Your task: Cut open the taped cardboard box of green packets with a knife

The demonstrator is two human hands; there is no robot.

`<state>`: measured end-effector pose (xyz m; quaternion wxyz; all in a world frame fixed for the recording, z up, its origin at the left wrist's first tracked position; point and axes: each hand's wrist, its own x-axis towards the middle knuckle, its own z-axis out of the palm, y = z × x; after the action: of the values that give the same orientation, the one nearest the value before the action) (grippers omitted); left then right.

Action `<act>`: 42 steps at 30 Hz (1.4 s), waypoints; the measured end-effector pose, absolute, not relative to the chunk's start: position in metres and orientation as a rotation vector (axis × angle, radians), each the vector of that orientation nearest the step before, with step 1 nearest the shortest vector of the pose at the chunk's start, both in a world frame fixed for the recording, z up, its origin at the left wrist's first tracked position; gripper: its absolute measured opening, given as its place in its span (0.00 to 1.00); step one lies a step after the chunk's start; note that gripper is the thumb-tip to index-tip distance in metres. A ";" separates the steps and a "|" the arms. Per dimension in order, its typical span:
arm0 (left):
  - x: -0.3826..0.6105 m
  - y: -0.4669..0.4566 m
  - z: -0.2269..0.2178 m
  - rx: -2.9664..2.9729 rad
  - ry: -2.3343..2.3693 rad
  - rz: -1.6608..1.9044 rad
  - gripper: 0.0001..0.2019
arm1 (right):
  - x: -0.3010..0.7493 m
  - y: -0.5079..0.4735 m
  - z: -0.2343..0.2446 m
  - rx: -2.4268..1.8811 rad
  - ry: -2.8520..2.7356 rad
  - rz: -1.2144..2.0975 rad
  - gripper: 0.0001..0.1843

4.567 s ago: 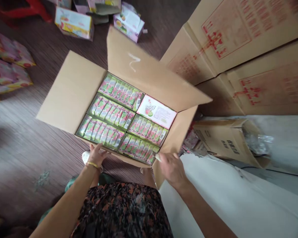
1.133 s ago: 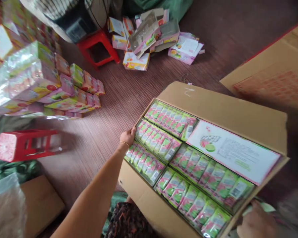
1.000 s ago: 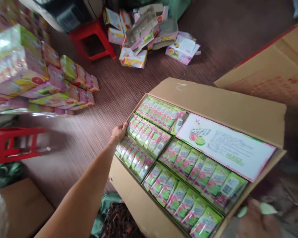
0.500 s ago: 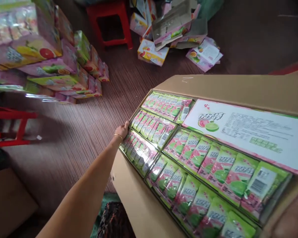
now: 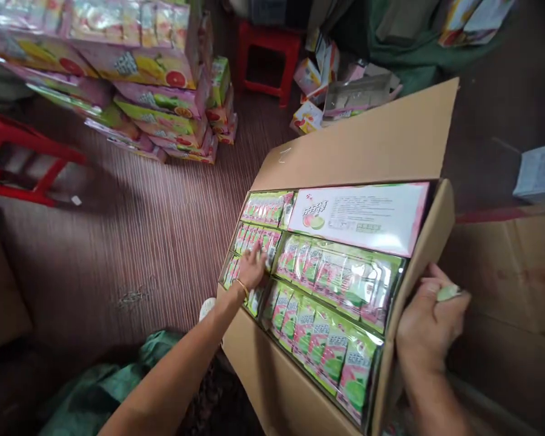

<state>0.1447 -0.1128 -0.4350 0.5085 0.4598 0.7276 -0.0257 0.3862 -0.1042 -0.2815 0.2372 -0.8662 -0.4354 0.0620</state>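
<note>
Since half a second ago my left hand [image 5: 253, 268] has come off the carton's [image 5: 272, 375] left edge and moved inward onto the packs [image 5: 254, 242]. The view has also swung, so the carton now sits lower right and its far flap [image 5: 367, 142] stands up.

My left arm reaches forward, nearly straight, with a thin bangle [image 5: 241, 287] at the wrist. The hand lies palm down on the left-hand rows of packs, fingers spread flat and gripping nothing.

My right hand [image 5: 429, 324] is at the carton's right wall [image 5: 429, 239], fingers curled around a small pale green thing [image 5: 449, 292] that I cannot identify.

The carton rests tilted in front of me, full of green and pink packs in shrink-wrapped rows, with a flat printed box [image 5: 361, 215] lying along the far right. Beyond it on the floor are a stack of wrapped boxes [image 5: 140, 79] and red stools [image 5: 267, 57].
</note>
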 end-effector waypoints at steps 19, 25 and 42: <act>0.193 -0.180 -0.270 0.992 1.569 0.229 0.39 | 0.316 -0.105 -0.295 -2.142 -1.240 0.310 0.20; 0.184 -0.183 -0.239 0.965 1.611 0.119 0.41 | 0.283 -0.106 -0.294 -2.130 -1.216 0.326 0.26; 0.164 -0.164 -0.290 1.088 1.498 -0.196 0.39 | 0.271 -0.108 -0.311 -2.184 -1.172 0.423 0.36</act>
<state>0.1641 -0.1637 -0.2902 0.5971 0.4689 0.6454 -0.0844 0.2706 -0.1079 -0.3113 0.3083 -0.8263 -0.4435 0.1599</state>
